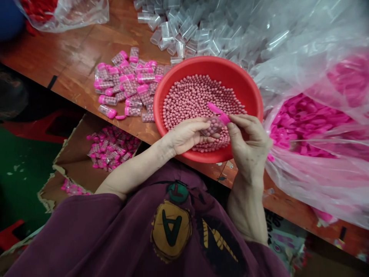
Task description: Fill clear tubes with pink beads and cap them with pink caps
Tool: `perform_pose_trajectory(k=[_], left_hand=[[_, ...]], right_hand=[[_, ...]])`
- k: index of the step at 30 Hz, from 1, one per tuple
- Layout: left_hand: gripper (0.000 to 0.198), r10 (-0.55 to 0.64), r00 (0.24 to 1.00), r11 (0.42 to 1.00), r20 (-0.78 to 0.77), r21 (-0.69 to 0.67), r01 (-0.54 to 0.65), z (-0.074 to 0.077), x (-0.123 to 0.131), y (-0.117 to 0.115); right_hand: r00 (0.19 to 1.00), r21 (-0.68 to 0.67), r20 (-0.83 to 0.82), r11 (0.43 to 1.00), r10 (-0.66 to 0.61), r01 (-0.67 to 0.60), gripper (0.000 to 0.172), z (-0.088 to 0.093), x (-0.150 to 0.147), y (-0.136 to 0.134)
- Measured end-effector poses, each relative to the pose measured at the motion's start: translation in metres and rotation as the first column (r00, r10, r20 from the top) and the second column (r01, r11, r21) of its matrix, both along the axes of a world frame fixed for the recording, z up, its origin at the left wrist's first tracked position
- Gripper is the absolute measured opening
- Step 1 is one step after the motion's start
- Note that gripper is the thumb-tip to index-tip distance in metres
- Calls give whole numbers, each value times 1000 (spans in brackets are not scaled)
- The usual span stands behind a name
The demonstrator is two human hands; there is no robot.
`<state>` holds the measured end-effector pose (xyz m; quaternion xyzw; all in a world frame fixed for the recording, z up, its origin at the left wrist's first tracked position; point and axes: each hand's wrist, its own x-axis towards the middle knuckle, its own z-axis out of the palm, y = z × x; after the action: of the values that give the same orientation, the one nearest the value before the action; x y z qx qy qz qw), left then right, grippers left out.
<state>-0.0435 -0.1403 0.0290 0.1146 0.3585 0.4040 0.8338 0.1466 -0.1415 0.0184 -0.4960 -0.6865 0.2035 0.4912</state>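
Note:
My left hand point(191, 134) grips a small clear plastic bottle point(212, 126) filled with pink beads, tilted over the red basin point(208, 157). A bright pink flip-top cap point(221, 115) sits at the bottle's mouth, its lid swung up. My right hand point(249, 140) pinches this cap between thumb and fingers. Whether the cap is fully seated on the bottle, I cannot tell. Beneath both hands, many round pink beads point(196, 94) lie in the basin.
Capped, bead-filled bottles point(127, 80) are heaped left of the basin. Clear bottles without caps point(201, 34) pile up behind it. A plastic bag of pink caps point(305, 127) lies at right. Below the table edge, a cardboard box point(76, 154) holds more filled bottles.

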Motion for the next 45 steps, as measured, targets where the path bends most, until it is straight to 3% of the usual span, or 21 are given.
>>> perform_pose_trajectory(k=[7,13,18,23,28,32,37,45], left_hand=[[29,-28,999,999,-20,-30,28,5,0,1],[34,-26,1000,997,1,-71,26,6,0,2],[27,-5,1000,997,24,-72,6,5,0,3],[25,8,1000,999,-13,-51,-9,3,0,1],[14,23,1000,1000,14,16,-23,0,-1,-1],[18,12,1000,1000,7,21,-12,-3,-1,-2],[6,62,997,992,-53,109,-56,-8,3,-5],[10,176,961,954,-213,277,-114,-12,10,-13]], right_hand=[[993,-44,92,997,74,-70,12,4,9,4],[976,2,180,992,124,-127,14,2,17,6],[943,130,332,991,-8,-37,26,-13,30,10],[989,101,103,990,-108,97,16,-16,24,10],[992,-43,-129,999,-19,13,13,-7,4,3],[983,-99,-184,995,1,-20,12,-5,-7,-2],[995,-67,-96,998,-29,22,12,-6,-16,-5],[988,76,151,997,19,-31,16,-2,-19,-12]])
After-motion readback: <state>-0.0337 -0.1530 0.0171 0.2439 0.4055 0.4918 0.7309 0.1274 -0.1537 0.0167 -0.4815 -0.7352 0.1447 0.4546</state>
